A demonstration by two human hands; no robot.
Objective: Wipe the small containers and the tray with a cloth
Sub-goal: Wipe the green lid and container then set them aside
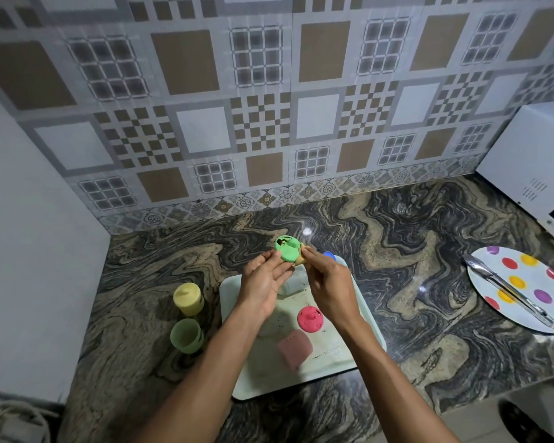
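Observation:
My left hand (264, 279) holds a green lid (288, 249) with dark specks, raised over the far end of the pale tray (343, 358). Against the lid's right edge my right hand (325, 282) pinches a small yellowish cloth (302, 256). On the dirty tray lie a red lid (310, 318), a pink container (295, 346) on its side, a clear container (296, 284) partly hidden by my hands, and a blue lid (330, 255) at the far corner. Left of the tray stand a yellow lidded container (188, 298) and an open green container (187, 335).
The marbled counter (413, 244) runs back to a tiled wall. At the right, a polka-dot plate (525, 287) carries metal tongs (509, 290). A white microwave (538, 164) fills the far right corner. A white wall (29, 251) borders the left.

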